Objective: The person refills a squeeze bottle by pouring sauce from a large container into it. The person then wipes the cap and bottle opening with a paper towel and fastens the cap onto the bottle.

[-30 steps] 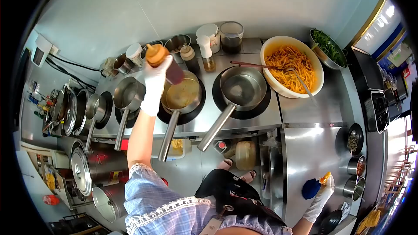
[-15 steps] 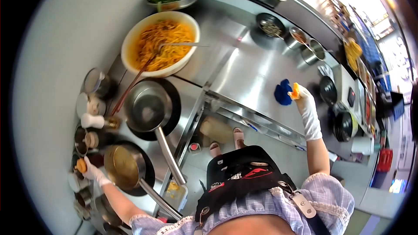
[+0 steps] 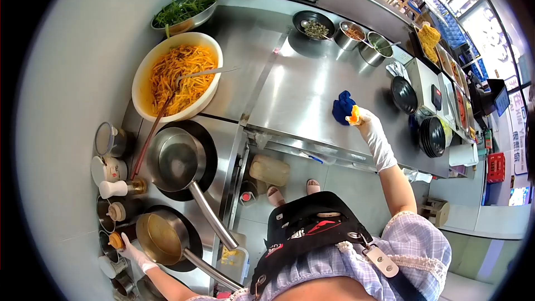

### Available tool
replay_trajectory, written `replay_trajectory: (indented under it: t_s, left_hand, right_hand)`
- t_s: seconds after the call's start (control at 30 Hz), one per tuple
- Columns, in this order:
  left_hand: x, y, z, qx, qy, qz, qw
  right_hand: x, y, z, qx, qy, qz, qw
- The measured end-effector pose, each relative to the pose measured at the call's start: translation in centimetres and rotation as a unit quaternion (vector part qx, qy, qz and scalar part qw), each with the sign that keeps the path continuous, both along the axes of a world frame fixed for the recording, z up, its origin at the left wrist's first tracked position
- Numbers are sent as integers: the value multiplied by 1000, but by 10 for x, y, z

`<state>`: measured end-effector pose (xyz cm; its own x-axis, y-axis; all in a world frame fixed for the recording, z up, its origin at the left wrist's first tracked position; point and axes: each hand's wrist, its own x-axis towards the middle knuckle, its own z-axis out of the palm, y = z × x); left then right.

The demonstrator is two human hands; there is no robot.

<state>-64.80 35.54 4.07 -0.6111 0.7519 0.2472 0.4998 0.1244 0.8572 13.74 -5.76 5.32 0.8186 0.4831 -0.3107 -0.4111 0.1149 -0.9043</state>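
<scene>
In white gloves, both of my hands are spread wide apart. My left hand [image 3: 134,253] is closed around a bottle with an orange cap [image 3: 116,240], among the jars along the wall; the glove hides part of the bottle. Just beside it, a saucepan [image 3: 159,237] with yellowish liquid sits on a burner. My right hand [image 3: 369,128] is raised over the steel counter, pinching a small crumpled orange-yellow piece [image 3: 353,115] whose kind I cannot make out. Close to that piece, a bunched dark blue cloth [image 3: 343,106] lies on the counter.
A second saucepan [image 3: 176,159] with clear liquid stands on the upper burner, its handle jutting toward me. A white bowl [image 3: 142,107] holds orange shreds, tongs and chopsticks. Greens fill a metal bowl [image 3: 195,17]. Steel pots [image 3: 376,53] and black bowls [image 3: 404,95] line the far counter.
The whole view has shifted with my head, so the counter appears farther left. Both hands keep their holds, on the orange-capped bottle and the orange-yellow piece.
</scene>
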Motion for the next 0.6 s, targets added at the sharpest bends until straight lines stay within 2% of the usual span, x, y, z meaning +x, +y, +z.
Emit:
replay_trajectory:
  t_s: [0.03, 0.07, 0.13, 0.17, 0.2, 0.23, 0.27, 0.3, 0.33, 0.37, 0.43, 0.47, 0.53, 0.57, 0.6]
  left_hand:
    - [0, -9, 9, -45, 27, 26, 998]
    - [6, -22, 25, -38, 30, 53, 997]
    - [31, -59, 77, -63, 148, 136, 977]
    - [8, -64, 77, -91, 290, 152, 941]
    - [-12, -71, 78, -111, 425, 186, 879]
    - [-59, -70, 64, -126, 575, 175, 789]
    - [-36, -78, 75, 44, 383, 133, 913]
    - [12, -92, 103, 212, 162, 80, 960]
    - [68, -111, 136, 227, 92, 94, 965]
    - [117, -131, 165, 200, 93, 82, 972]
    - [146, -148, 187, 204, 187, 28, 961]
    - [154, -157, 195, 200, 240, -5, 950]
    - [178, -176, 210, 180, 358, -43, 915]
    - [200, -184, 216, 254, 288, -76, 920]
    - [211, -190, 221, 253, 339, -80, 903]
  right_hand:
    - [1, 2, 0, 3, 2, -5, 1000]
    - [3, 4, 0, 33, -5, 22, 999]
    - [5, 9, -2, 58, -29, 41, 997]
    - [8, 14, -2, 88, -24, 67, 994]
    - [7, 25, 3, 68, -12, 52, 996]
    - [9, 41, 9, 51, 0, 39, 998]
    - [18, 59, 6, 10, -33, 47, 998]
    - [28, 76, 0, -31, -65, 55, 996]
    - [39, 92, -7, -64, -153, 84, 983]
    - [53, 111, -13, -158, -213, 116, 957]
    - [78, 140, -26, -235, -242, 166, 927]
    - [85, 153, -27, -233, -239, 171, 927]
    - [100, 175, -27, -334, -279, 239, 868]
    - [108, 183, -37, -333, -276, 244, 868]
    - [116, 192, -51, -356, -431, 251, 790]
